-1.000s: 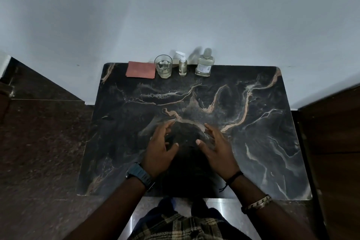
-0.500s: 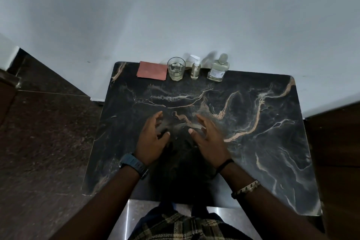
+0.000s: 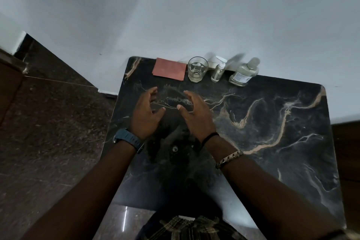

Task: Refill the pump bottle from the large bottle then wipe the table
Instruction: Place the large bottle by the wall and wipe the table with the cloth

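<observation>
A small clear pump bottle (image 3: 218, 71) with a white pump head stands at the far edge of the black marble table (image 3: 272, 142). To its right stands the large clear bottle (image 3: 244, 73) with a white label. A reddish cloth (image 3: 169, 71) lies flat at the far left. My left hand (image 3: 147, 115) and my right hand (image 3: 195, 116) hover over the table's left middle, palms facing each other, fingers spread, holding nothing. Both are well short of the bottles.
A clear drinking glass (image 3: 197, 71) stands between the cloth and the pump bottle. A white wall rises right behind the row of objects. Dark stone floor lies left of the table, and a brown wooden surface (image 3: 346, 152) borders it on the right.
Both hands have moved forward across the table toward the far edge, still open and side by side. The view has shifted, so the table sits further right and lower.
</observation>
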